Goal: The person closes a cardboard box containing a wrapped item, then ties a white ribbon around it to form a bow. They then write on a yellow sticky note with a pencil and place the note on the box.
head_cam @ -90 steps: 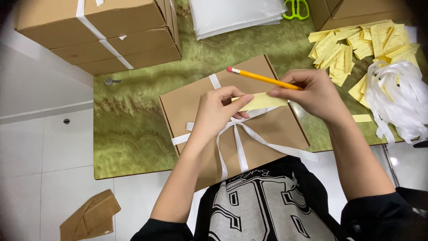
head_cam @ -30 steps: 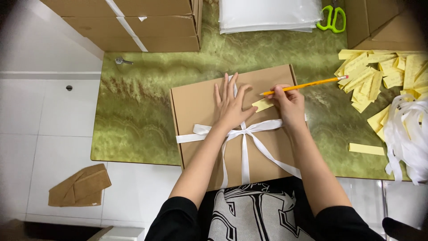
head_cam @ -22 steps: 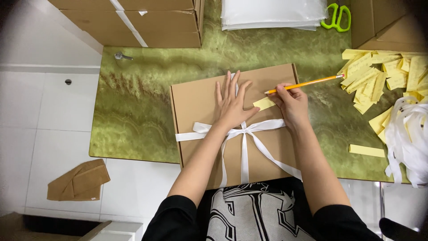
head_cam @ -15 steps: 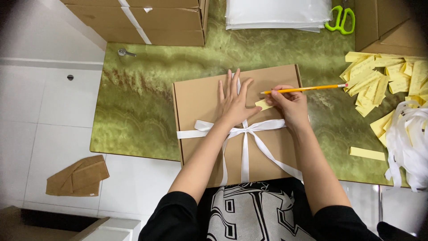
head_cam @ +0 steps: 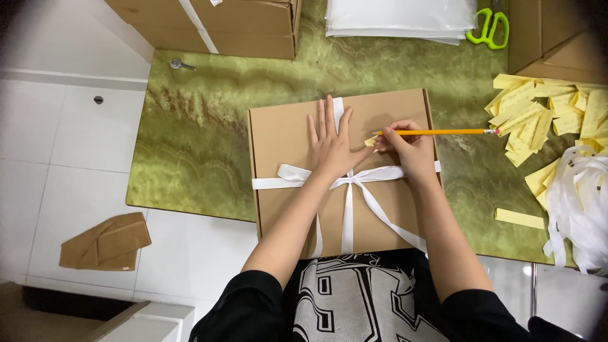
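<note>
Green marbled surface (head_cam: 202,126) fills the middle of the view, with white floor tiles (head_cam: 63,139) to its left and a folded scrap of brown cardboard (head_cam: 104,240) lying on them. On the surface, right in front of the person, lies a flat brown box (head_cam: 285,133) tied with a white ribbon (head_cam: 278,182) that crosses it both ways and ends in a bow (head_cam: 354,179) near the middle.

The left hand (head_cam: 330,147) lies flat on the box lid, fingers spread and straight, its grip wide and holding nothing; the heel of the hand sits just above the bow. The right hand (head_cam: 408,149) rests on the lid just beside it, its grip closed around a yellow pencil (head_cam: 437,132). The pencil lies nearly level, its eraser end pointing right past the box edge, its tip at a small yellow slip (head_cam: 371,140) that lies on the lid between the two hands. The left thumb reaches toward that slip; whether it touches cannot be told.

To the right lies a loose heap of yellow slips (head_cam: 544,120), one more slip (head_cam: 519,218) apart near the front edge, and a tangle of white ribbon strips (head_cam: 579,202). At the back stand a taped carton (head_cam: 240,25), a stack of clear bags (head_cam: 399,19) and green scissors (head_cam: 487,28).
</note>
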